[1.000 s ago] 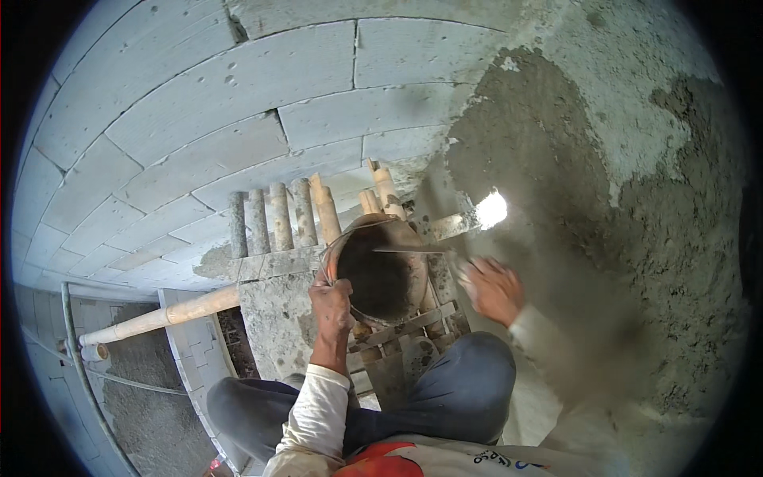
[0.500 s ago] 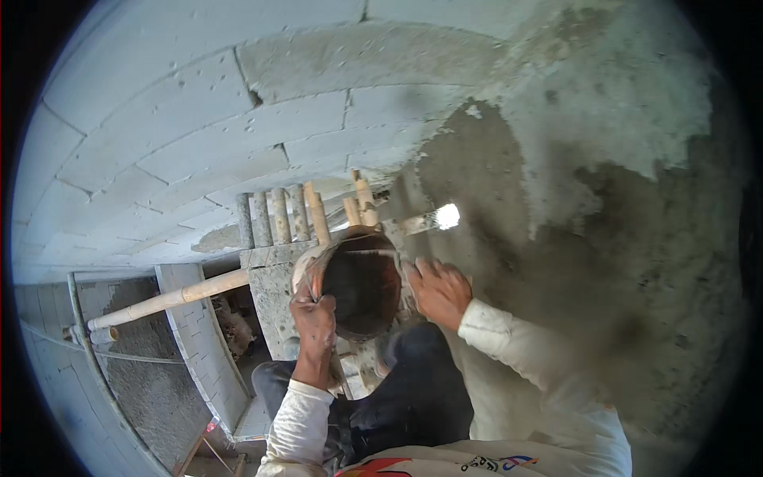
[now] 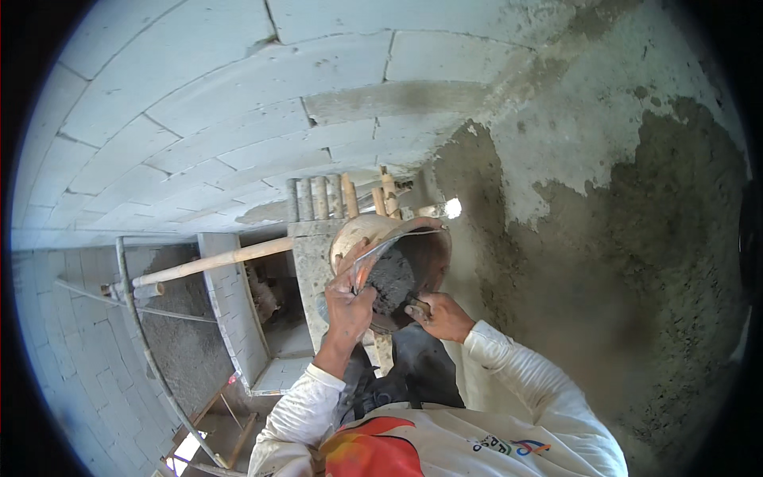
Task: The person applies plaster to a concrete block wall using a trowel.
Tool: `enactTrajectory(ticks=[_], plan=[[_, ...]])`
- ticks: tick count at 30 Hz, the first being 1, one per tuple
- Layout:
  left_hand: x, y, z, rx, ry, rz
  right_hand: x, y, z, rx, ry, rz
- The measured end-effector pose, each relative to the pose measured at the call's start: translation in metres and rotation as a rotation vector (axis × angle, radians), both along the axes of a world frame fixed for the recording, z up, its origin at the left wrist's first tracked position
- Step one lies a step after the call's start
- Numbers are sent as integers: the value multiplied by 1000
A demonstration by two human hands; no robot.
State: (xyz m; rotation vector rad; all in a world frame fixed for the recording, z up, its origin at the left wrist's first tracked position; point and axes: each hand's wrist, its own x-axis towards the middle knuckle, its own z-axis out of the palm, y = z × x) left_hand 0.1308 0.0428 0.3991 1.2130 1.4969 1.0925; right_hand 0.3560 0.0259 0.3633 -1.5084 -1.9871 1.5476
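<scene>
A worn, mortar-stained bucket [image 3: 433, 266] is tilted toward me above the plank platform. Wet grey mortar [image 3: 391, 280] lies inside it. My left hand [image 3: 350, 306] is closed on the bucket's left rim, beside its thin wire handle [image 3: 397, 236]. At the near right rim, my right hand [image 3: 445, 318] is closed around a short brownish tool handle [image 3: 419, 308]. The tool's other end is not visible, so its kind cannot be made out.
Bamboo poles [image 3: 321, 199] stick out beyond the platform [image 3: 314, 254]. A pale block wall [image 3: 230, 119] rises ahead; a partly plastered wall [image 3: 588, 262] stands at right. A long bamboo pole [image 3: 214, 264] and a drop with lower floor [image 3: 191, 342] lie left.
The bucket now tips more toward me, showing the mortar inside. My right hand has come from beyond its right side to the near rim. The whole view has shifted.
</scene>
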Motion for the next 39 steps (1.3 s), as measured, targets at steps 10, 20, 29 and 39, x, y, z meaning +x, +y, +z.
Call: enactTrajectory(ticks=[10,20,29,39], plan=[[-15,-16,56,-120,-541,173,-13,-21,88,176,-353,71],[-49,-37,25,-96,-682,320,-27,-29,73,164,-390,9],[-120,-78,-18,-44,-577,457,-75,-14,51,256,53,19],[-183,-129,-46,-144,-115,626,175,57,-106,-406,-48,-711]])
